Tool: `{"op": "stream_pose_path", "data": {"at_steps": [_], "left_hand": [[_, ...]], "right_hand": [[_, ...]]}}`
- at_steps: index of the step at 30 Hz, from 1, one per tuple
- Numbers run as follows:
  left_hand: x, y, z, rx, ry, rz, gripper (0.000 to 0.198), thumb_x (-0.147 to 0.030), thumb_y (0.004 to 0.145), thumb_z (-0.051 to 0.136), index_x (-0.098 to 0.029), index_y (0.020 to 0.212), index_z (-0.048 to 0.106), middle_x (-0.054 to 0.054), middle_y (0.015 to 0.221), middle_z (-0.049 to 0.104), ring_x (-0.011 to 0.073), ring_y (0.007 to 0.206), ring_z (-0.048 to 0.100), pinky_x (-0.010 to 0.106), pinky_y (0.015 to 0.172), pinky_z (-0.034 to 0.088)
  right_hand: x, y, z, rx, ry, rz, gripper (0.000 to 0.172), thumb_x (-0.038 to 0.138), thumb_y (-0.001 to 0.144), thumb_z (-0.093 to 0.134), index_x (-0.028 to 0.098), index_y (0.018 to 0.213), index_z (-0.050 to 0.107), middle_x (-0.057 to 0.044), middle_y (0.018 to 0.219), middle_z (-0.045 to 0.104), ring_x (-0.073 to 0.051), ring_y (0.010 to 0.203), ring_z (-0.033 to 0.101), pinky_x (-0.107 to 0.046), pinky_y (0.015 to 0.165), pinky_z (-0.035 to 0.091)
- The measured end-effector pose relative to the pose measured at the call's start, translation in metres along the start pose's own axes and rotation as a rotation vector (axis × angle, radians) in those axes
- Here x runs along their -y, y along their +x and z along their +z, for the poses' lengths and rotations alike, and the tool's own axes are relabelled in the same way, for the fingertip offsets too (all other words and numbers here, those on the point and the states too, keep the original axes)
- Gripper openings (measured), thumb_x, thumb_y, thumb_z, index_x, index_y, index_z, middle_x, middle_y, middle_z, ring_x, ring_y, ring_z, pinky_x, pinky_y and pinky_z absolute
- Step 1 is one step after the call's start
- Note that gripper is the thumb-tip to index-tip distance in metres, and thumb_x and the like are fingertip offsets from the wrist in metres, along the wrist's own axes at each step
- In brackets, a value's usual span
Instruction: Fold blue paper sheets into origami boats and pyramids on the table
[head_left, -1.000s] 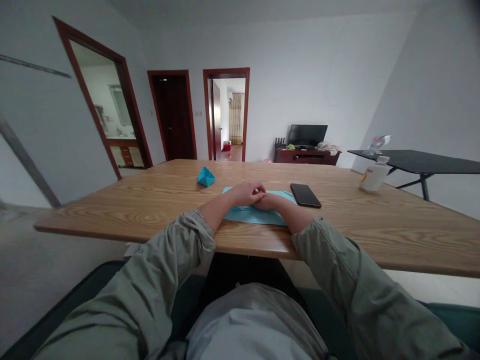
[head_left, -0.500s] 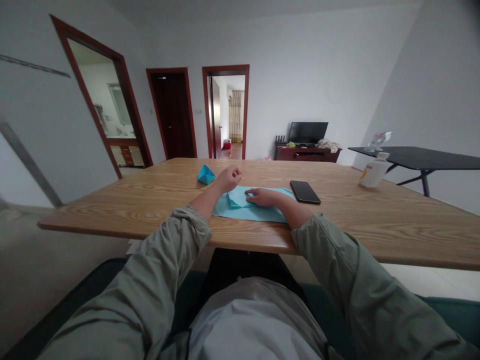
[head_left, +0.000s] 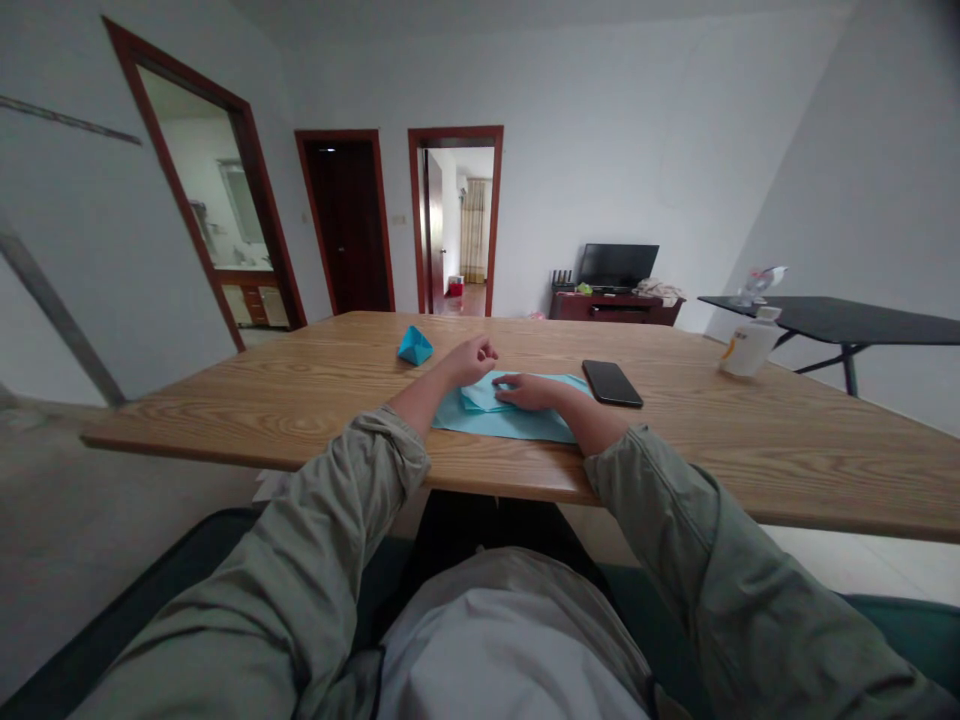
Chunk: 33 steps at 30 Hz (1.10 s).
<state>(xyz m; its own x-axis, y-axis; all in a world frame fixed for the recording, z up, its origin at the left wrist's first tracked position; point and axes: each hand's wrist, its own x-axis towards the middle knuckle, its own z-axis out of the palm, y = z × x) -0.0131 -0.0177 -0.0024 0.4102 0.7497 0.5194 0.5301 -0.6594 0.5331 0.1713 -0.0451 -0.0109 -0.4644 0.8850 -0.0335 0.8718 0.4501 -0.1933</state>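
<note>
A light blue paper sheet (head_left: 501, 422) lies on the wooden table (head_left: 300, 390) in front of me, with a smaller folded blue piece (head_left: 480, 398) on top of it. My right hand (head_left: 529, 391) rests flat on that folded piece, fingers stretched out and pressing it down. My left hand (head_left: 472, 360) hovers just left of it, loosely curled into a fist with nothing visible inside. A finished blue folded paper shape (head_left: 415, 345) sits farther back on the table, left of my left hand.
A black phone (head_left: 611, 383) lies right of the paper. A white bottle (head_left: 748, 347) stands at the table's far right. Behind it is a black side table (head_left: 840, 322), a TV on a low cabinet (head_left: 616, 268) and open doorways (head_left: 455, 222).
My hands were clasped together over the paper; my left hand has lifted off to the left and curled, while my right hand stayed flat on the folded piece. The view shifted slightly.
</note>
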Motion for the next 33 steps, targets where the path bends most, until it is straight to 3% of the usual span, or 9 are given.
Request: {"op": "stream_pose_path", "data": {"at_steps": [8, 12, 16, 20, 28, 33], "left_hand": [[0.000, 0.000, 0.001, 0.051, 0.033, 0.002, 0.011, -0.015, 0.072, 0.053, -0.015, 0.082, 0.056, 0.003, 0.085, 0.066, 0.0124, 0.072, 0.056, 0.023, 0.064, 0.045], [-0.002, -0.002, 0.000, 0.213, 0.146, -0.015, 0.013, -0.024, 0.073, 0.058, -0.015, 0.082, 0.060, 0.003, 0.082, 0.066, 0.0136, 0.070, 0.056, 0.023, 0.061, 0.043], [-0.002, -0.005, 0.003, 0.418, 0.114, 0.033, 0.037, -0.043, 0.067, 0.069, -0.017, 0.093, 0.065, 0.004, 0.093, 0.068, 0.0156, 0.080, 0.061, 0.022, 0.066, 0.046], [-0.007, -0.006, 0.010, 0.476, 0.091, 0.086, 0.058, -0.048, 0.059, 0.075, -0.019, 0.108, 0.063, 0.004, 0.109, 0.067, 0.0169, 0.093, 0.062, 0.021, 0.076, 0.047], [-0.023, -0.005, 0.011, 0.416, 0.303, 0.103, 0.033, -0.029, 0.077, 0.055, -0.018, 0.107, 0.064, 0.002, 0.101, 0.070, 0.0144, 0.086, 0.063, 0.021, 0.076, 0.046], [-0.017, -0.003, 0.010, 0.208, 0.446, 0.021, 0.023, -0.025, 0.076, 0.053, -0.018, 0.092, 0.068, 0.006, 0.093, 0.071, 0.0188, 0.083, 0.063, 0.026, 0.074, 0.046]], "right_hand": [[-0.002, 0.001, 0.002, -0.011, 0.012, -0.013, 0.056, 0.046, 0.091, 0.045, 0.022, 0.141, 0.047, -0.009, 0.132, 0.058, -0.025, 0.115, 0.058, -0.032, 0.098, 0.042], [-0.003, 0.003, 0.002, -0.029, 0.017, 0.001, 0.054, 0.046, 0.089, 0.048, 0.023, 0.138, 0.049, -0.009, 0.128, 0.061, -0.025, 0.111, 0.060, -0.032, 0.095, 0.044], [-0.001, 0.004, -0.005, -0.217, 0.092, 0.074, 0.044, 0.035, 0.088, 0.047, 0.019, 0.127, 0.059, -0.009, 0.123, 0.064, -0.024, 0.110, 0.060, -0.029, 0.092, 0.045], [-0.002, 0.007, -0.011, -0.379, 0.168, 0.225, 0.041, 0.024, 0.086, 0.043, 0.014, 0.120, 0.063, -0.010, 0.122, 0.064, -0.022, 0.111, 0.059, -0.028, 0.093, 0.044], [-0.009, 0.013, -0.006, -0.497, 0.409, 0.223, 0.032, 0.023, 0.083, 0.051, 0.012, 0.109, 0.066, -0.011, 0.102, 0.070, -0.019, 0.090, 0.064, -0.028, 0.079, 0.047], [-0.018, 0.019, -0.005, -0.599, 0.498, 0.239, 0.038, 0.035, 0.086, 0.051, 0.013, 0.116, 0.060, -0.012, 0.109, 0.068, -0.020, 0.095, 0.063, -0.030, 0.083, 0.046]]}}
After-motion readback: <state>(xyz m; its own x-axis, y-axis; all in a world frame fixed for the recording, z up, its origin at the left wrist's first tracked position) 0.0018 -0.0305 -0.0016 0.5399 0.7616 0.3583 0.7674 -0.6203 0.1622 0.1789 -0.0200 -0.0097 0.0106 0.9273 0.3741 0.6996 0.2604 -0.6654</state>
